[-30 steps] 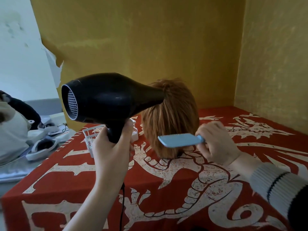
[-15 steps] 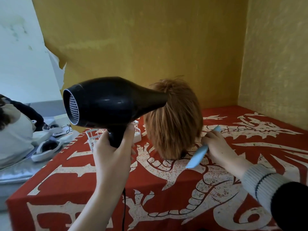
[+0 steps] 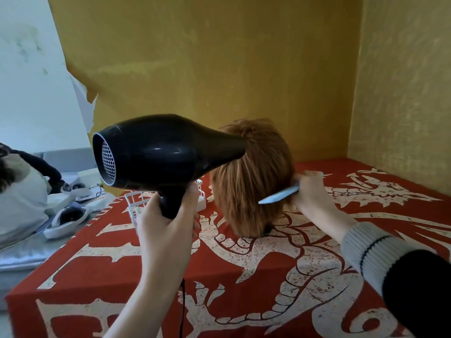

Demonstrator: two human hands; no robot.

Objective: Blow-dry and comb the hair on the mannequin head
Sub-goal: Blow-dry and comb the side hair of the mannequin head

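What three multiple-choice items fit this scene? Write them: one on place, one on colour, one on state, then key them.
1. Where does the hair dryer's nozzle point?
A. at the wig
B. at the floor
C. at the yellow wall

2. What colour is the comb?
A. red
B. light blue
C. black

3. What is the left hand doing?
A. resting flat on the cloth
B. pinching the wig
C. gripping the dryer's handle

Key: 1 A, the nozzle meets the hair's upper left side. 2 B, the pale blue blade shows beside the right hand. 3 C, the fingers wrap the black handle.
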